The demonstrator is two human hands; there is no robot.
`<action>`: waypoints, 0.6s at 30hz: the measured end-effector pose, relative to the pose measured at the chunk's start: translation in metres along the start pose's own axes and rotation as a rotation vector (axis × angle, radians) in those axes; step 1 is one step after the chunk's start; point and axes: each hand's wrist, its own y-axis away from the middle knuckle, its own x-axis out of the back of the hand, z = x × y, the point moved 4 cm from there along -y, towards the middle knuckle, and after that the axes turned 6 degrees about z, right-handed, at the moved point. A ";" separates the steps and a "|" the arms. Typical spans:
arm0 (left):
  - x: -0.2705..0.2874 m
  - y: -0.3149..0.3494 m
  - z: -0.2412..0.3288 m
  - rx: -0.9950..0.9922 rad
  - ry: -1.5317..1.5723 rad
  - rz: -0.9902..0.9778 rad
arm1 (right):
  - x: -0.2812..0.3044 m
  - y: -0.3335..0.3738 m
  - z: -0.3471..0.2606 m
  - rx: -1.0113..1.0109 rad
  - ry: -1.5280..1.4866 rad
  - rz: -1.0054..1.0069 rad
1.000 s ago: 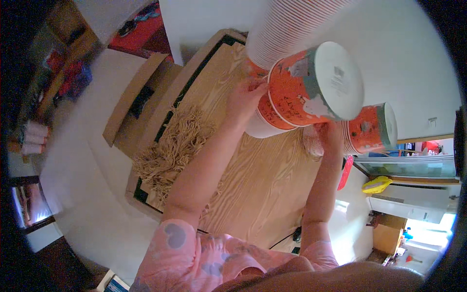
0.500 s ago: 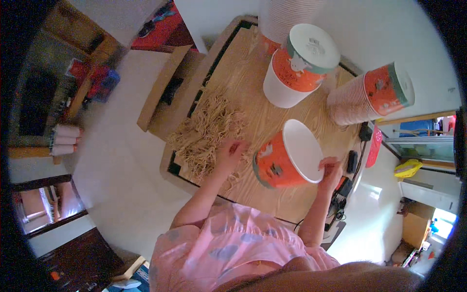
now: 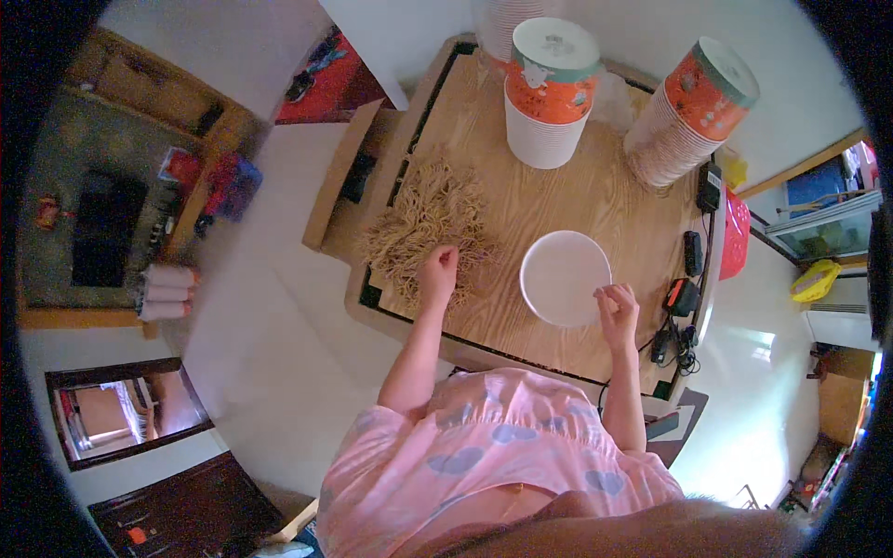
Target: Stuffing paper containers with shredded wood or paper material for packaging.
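My right hand (image 3: 618, 307) grips the near rim of a white paper bowl (image 3: 564, 277) that stands upright on the wooden table (image 3: 595, 195). My left hand (image 3: 438, 271) is closed into a pile of thin tan noodles (image 3: 423, 219) at the table's left side, fingers pinching some strands. Behind the bowl stands a stack of orange and white paper bowls (image 3: 549, 88) with a lid on top. A second, leaning stack of bowls (image 3: 690, 116) is at the back right.
Black chargers and cables (image 3: 684, 298) lie along the table's right edge, beside a red basket (image 3: 735, 237). A wooden board (image 3: 335, 186) leans at the table's left. Rolled white items (image 3: 167, 290) sit on a shelf far left. White floor surrounds the table.
The bowl, tilted in my right hand before, now stands flat on the table. My left hand came from the bowl stacks down into the noodle pile.
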 end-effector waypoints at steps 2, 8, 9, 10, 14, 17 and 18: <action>0.000 -0.013 -0.010 0.020 -0.078 0.048 | 0.005 0.001 -0.009 0.014 0.019 -0.025; -0.003 -0.063 0.023 0.004 -0.097 0.134 | 0.032 0.011 -0.006 -0.012 0.143 -0.071; -0.002 -0.073 0.028 -0.058 -0.250 0.151 | 0.039 0.011 -0.010 0.034 0.180 -0.054; 0.006 -0.081 0.023 -0.114 -0.411 0.186 | 0.043 0.010 -0.016 0.039 0.172 -0.052; 0.063 -0.108 -0.044 -0.015 -0.635 0.231 | 0.055 -0.001 -0.038 0.098 0.085 -0.028; 0.002 -0.122 0.075 0.164 -0.280 -0.201 | 0.096 0.003 -0.011 0.042 0.178 0.083; 0.012 -0.122 0.124 -0.008 -0.231 -0.233 | 0.100 0.004 -0.008 0.028 0.186 0.090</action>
